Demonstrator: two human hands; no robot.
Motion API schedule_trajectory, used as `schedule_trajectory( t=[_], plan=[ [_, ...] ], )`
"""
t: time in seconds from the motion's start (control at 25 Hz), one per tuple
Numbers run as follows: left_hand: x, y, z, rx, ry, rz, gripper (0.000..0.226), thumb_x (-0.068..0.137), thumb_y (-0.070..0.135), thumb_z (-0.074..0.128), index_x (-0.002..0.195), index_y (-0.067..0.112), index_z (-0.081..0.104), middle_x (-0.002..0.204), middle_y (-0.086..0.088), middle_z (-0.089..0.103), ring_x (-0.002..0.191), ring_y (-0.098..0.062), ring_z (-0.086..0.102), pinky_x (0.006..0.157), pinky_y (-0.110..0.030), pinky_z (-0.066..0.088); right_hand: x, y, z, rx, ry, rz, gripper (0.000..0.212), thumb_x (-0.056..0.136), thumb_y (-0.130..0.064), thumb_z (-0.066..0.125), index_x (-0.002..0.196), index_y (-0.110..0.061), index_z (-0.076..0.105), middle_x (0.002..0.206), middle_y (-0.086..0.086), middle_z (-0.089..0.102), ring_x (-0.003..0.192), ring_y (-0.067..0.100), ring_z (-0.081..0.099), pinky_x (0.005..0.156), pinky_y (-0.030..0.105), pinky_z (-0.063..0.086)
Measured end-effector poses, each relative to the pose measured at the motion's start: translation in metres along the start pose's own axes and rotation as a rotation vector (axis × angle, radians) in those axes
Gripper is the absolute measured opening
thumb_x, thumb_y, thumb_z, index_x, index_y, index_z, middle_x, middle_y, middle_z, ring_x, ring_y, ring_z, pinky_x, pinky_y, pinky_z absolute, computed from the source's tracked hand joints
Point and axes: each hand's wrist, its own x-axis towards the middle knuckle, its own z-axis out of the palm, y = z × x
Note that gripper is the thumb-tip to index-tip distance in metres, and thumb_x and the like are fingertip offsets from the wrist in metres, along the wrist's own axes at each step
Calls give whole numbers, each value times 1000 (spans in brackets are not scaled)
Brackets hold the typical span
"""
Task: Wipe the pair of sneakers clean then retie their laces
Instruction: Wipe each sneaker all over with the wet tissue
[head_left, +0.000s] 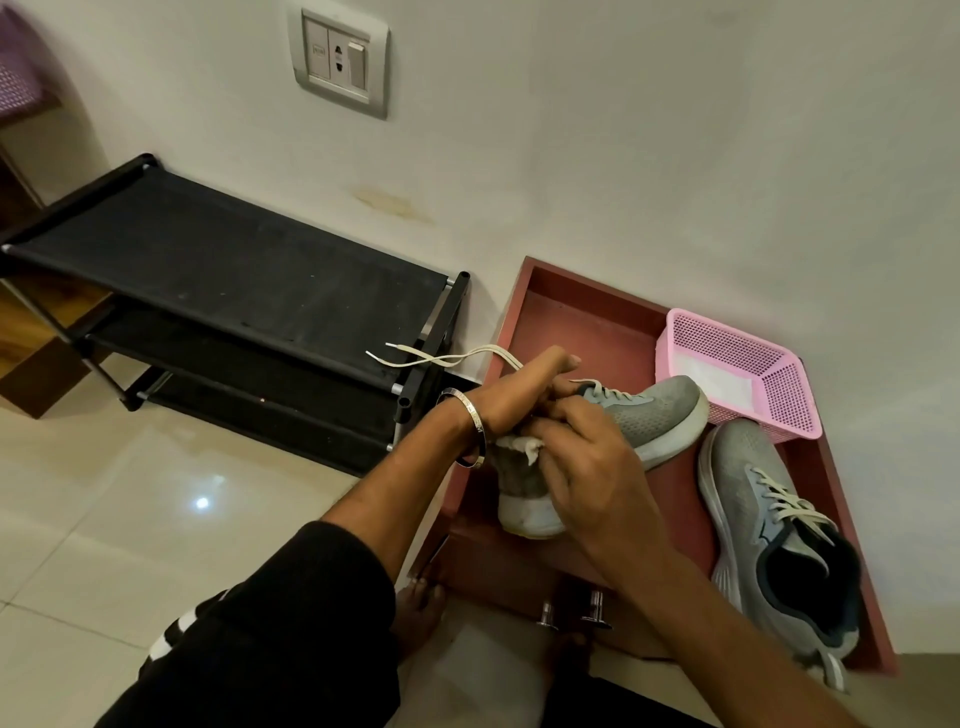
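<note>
We see both hands working over a red-brown drawer pulled out along the wall. The left hand, with a metal bangle on its wrist, reaches across the open drawer and grips the collar of a grey sneaker; its fingers curl into the shoe's opening with the thumb lying straight. The right hand closes over the same sneaker's heel end, its fingers bent and pressed against the shoe. A scrap of white cloth shows between the two hands, though we cannot tell which hand pinches it. This sneaker sits in the middle of the drawer, toe pointing to the drawer's far right, heel on the drawer's near edge. Its loose cream laces trail out past the drawer's left rim.

The second sneaker lies along the drawer's right side, laces still threaded. A pink mesh basket stands in the drawer's far right corner, touching the toe of the held shoe. Left of the drawer stands a black shoe rack.
</note>
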Motion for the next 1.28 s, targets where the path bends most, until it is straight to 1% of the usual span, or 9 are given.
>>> schedule_trajectory(
  t=[0.12, 0.24, 0.44, 0.52, 0.64, 0.88, 0.96, 1.08, 1.28],
  plan=[
    [-1, 0, -2, 6, -11, 29, 54, 80, 65, 33, 104, 20, 53, 71, -8, 29, 63, -24, 22, 57, -28, 27, -23, -6, 8, 2, -40, -33, 24, 91, -17, 49, 97, -12, 71, 97, 1, 58, 87, 13, 51, 76, 23, 43],
    [-1, 2, 1, 11, -65, 40, 53, 80, 62, 29, 107, 22, 49, 83, -15, 13, 68, -26, 11, 55, -30, 16, -52, -4, 3, -2, -79, -103, 24, 88, -16, 50, 95, -14, 72, 94, -2, 57, 81, 12, 49, 68, 28, 44],
    [2, 2, 2, 33, -19, 45, 42, 80, 60, 34, 96, 21, 39, 78, -9, 13, 62, -21, 9, 55, -31, 13, -43, 6, 7, 54, 72, 11, 24, 88, -12, 52, 100, -9, 74, 94, 2, 59, 85, 16, 56, 77, 21, 43],
    [2, 1, 1, 24, -19, 48, 35, 86, 54, 32, 91, 20, 33, 75, -5, 11, 59, -17, 9, 52, -28, 13, -35, 18, 3, 86, 216, 159, 23, 86, -4, 56, 99, -8, 74, 95, 4, 60, 88, 13, 57, 80, 14, 42],
    [3, 0, 1, 33, 13, 20, 39, 86, 54, 32, 96, 17, 42, 72, -4, 13, 62, -20, 9, 52, -27, 14, -27, 28, -6, 160, 357, 358, 30, 80, 8, 61, 100, -9, 75, 96, 2, 63, 90, 4, 57, 83, 5, 38],
    [3, -3, -2, 5, -19, 0, 52, 84, 60, 35, 107, 18, 53, 72, -11, 29, 59, -19, 17, 52, -28, 19, -35, -2, 18, 82, 134, 31, 24, 85, -8, 57, 103, -8, 73, 95, 3, 61, 85, 18, 59, 76, 23, 47],
    [2, -3, -2, 2, 6, -7, 56, 84, 61, 36, 106, 15, 60, 74, -14, 36, 58, -19, 26, 53, -26, 25, -25, 19, 10, 75, 258, 148, 24, 83, -3, 58, 102, -6, 73, 94, 5, 62, 86, 20, 60, 76, 25, 48],
    [1, -3, -1, -15, 8, 5, 51, 84, 57, 34, 106, 15, 53, 74, -8, 18, 62, -21, 12, 50, -24, 18, -16, 41, -3, 107, 403, 372, 24, 82, 4, 65, 101, -7, 75, 96, 5, 65, 89, 17, 63, 80, 33, 52],
    [2, -7, 0, -64, 41, -19, 53, 84, 58, 40, 105, 15, 63, 71, -5, 33, 62, -22, 16, 56, -31, 18, -31, -6, 22, 85, 200, 90, 22, 81, -3, 65, 101, -8, 73, 94, 3, 61, 86, 14, 57, 79, 13, 41]
  ],
)
